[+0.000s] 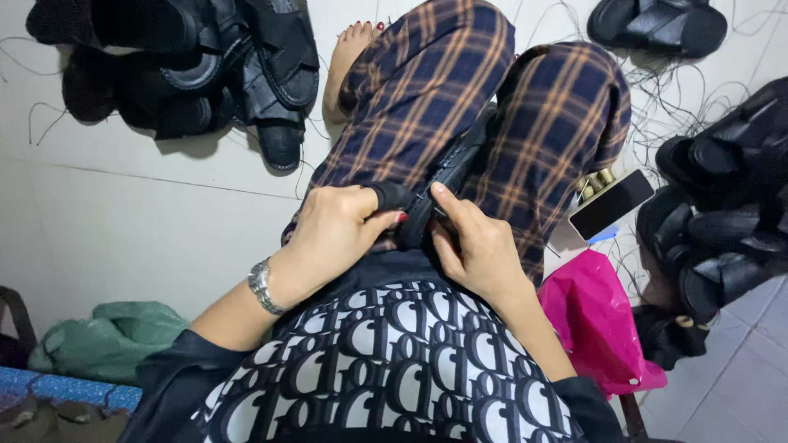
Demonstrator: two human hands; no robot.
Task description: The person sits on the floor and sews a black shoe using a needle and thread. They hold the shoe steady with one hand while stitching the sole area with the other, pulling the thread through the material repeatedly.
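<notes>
Work piece: black sandal (447, 176), lying in the lap between the plaid-trousered knees, toe end pointing away.
Left hand (341, 234): grip curled shut on the sandal's near strap end, thumb and fingers pinching it.
Right hand (476, 246): grip pressed on the sandal's edge, forefinger laid along it; whether it pinches a needle or thread I cannot tell.
Doing it well, my judgement: keep the left pinch firm so the strap stays taut, work close to the edge, short controlled pulls.
Nearby: phone (611, 203) and pink bag (595, 316) at the right; sandal piles (205, 74) on the floor, loose threads about.
</notes>
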